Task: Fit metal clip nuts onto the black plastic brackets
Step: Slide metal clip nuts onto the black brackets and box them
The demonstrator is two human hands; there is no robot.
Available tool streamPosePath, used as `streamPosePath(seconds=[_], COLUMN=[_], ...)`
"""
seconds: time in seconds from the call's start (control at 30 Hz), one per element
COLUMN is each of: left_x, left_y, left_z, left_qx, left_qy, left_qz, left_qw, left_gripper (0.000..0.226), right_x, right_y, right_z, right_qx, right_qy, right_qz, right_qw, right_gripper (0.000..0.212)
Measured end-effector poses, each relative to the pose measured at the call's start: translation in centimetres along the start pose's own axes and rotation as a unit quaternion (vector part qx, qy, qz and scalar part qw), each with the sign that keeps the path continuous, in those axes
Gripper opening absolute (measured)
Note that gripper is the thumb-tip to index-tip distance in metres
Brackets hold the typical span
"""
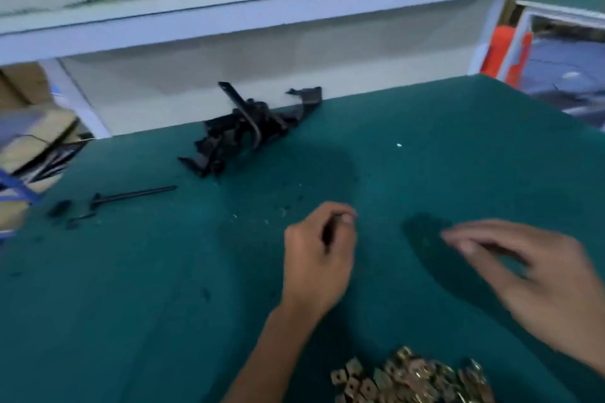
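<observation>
A heap of black plastic brackets (248, 131) lies at the far edge of the green table (131, 288), against the white back panel. A pile of brass-coloured metal clip nuts (409, 381) sits at the near edge, between my forearms. My left hand (316, 255) hovers mid-table with its fingers curled, and a thin dark piece shows between thumb and fingers; what it is I cannot tell. My right hand (523, 278) is blurred by motion above the table to the right, fingers stretched out and holding nothing.
A thin black rod (131, 195) and small black parts (59, 208) lie at the left of the table. Cardboard boxes (36, 144) stand past the left edge. A white shelf (294, 0) overhangs the back. Orange items (504, 52) sit beyond the right corner.
</observation>
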State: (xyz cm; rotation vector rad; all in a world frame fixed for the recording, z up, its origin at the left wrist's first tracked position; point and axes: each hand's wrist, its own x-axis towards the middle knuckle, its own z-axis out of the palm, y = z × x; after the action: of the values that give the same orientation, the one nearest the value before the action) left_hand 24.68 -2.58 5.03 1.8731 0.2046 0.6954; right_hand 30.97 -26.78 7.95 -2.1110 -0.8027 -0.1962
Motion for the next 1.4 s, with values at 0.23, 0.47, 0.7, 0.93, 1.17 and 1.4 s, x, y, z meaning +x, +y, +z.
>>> streamPosePath(seconds=[0.23, 0.47, 0.7, 0.93, 1.17, 1.4], left_x=[0.5, 1.6, 2.0, 1.8, 1.5, 1.0], left_y=[-3.9, -4.3, -4.6, -4.8, -4.7, -4.1], left_z=[-0.8, -1.1, -1.1, -1.4, -1.4, -1.3], left_qx=[0.109, 0.071, 0.044, -0.011, -0.020, -0.020], left_qy=[0.036, 0.082, 0.087, 0.104, 0.108, 0.100], left_qz=[0.046, -0.032, -0.102, -0.092, -0.074, -0.034], left_qw=[0.992, 0.994, 0.990, 0.990, 0.991, 0.994], left_gripper=[0.015, 0.031, 0.036, 0.041, 0.043, 0.041], right_x=[20.6, 34.9, 37.1, 33.9, 24.8, 12.5], right_y=[0.7, 0.8, 0.8, -0.5, -0.9, -2.7], right_z=[15.3, 24.1, 25.9, 19.6, 13.9, 10.8], right_qx=[0.091, 0.091, 0.085, 0.035, 0.181, 0.480], right_qy=[-0.093, 0.017, -0.002, 0.129, 0.189, 0.113], right_qz=[0.114, 0.251, 0.233, 0.180, 0.254, 0.375], right_qw=[0.985, 0.964, 0.969, 0.975, 0.931, 0.785], right_gripper=[0.033, 0.052, 0.022, 0.021, 0.014, 0.005])
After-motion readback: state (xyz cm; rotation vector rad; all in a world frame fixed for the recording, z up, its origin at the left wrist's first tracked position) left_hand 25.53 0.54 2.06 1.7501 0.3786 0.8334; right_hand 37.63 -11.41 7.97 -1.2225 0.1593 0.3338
